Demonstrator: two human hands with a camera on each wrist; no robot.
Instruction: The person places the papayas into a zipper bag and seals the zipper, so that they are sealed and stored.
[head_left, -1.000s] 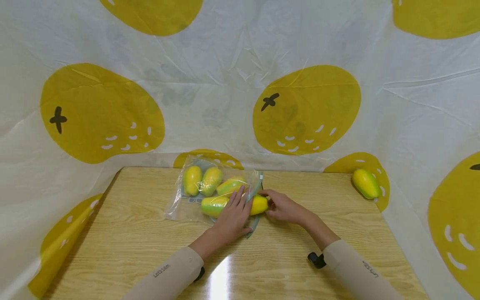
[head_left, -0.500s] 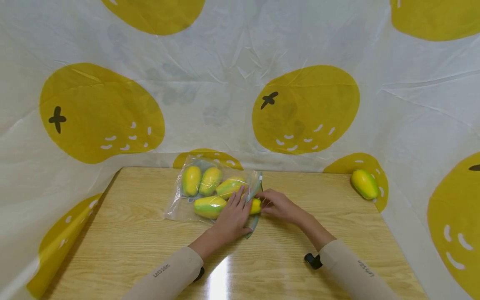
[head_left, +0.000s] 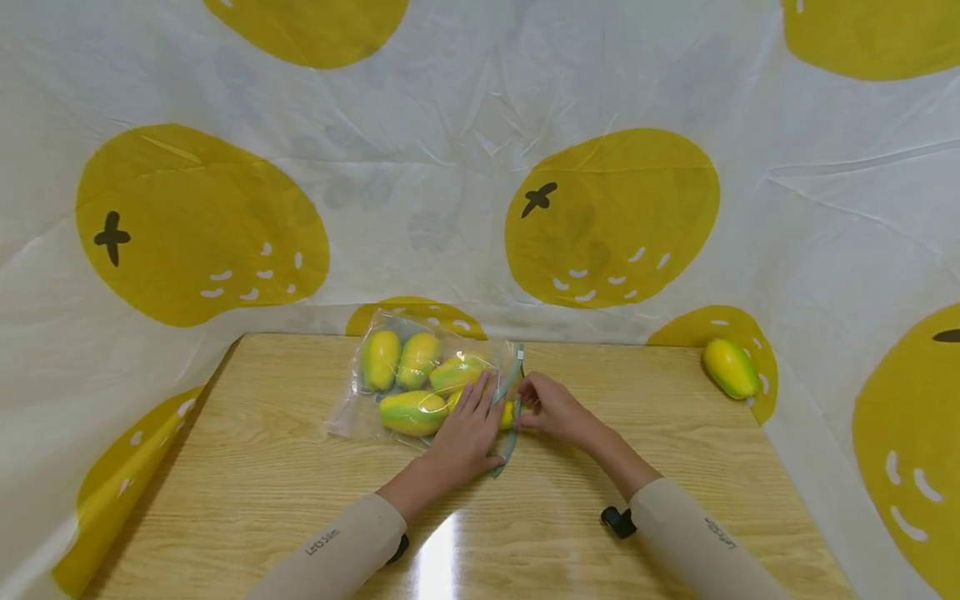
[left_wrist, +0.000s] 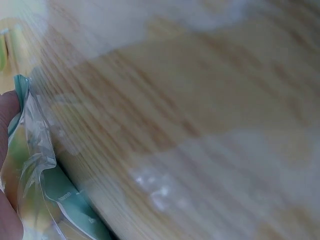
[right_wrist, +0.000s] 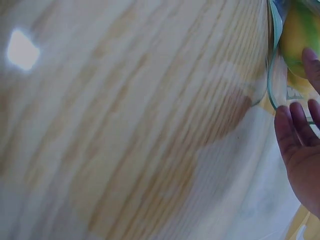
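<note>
A clear zip bag (head_left: 347, 417) with a green seal strip lies on the table, holding several yellow-green papayas (head_left: 412, 412). My left hand (head_left: 463, 433) rests across the bag near its mouth, fingers extended over the plastic and the fruit below. In the left wrist view, its thumb (left_wrist: 7, 112) lies at the seal edge. One papaya (head_left: 507, 414) is just inside the mouth, partly hidden by the left hand. Fingers apart, my right hand (head_left: 557, 410) is at the opening; the right wrist view has its fingertips (right_wrist: 282, 112) by the green strip and its thumb beside the papaya.
Another papaya (head_left: 731, 368) lies at the table's back right corner. The wooden table (head_left: 285, 500) is enclosed at the back and sides by a white cloth (head_left: 420, 225) printed with big yellow fruit.
The papaya at the mouth has slid left, deeper into the bag, and the right hand followed it to the opening. The front papaya inside shifted left. The left hand stayed in place.
</note>
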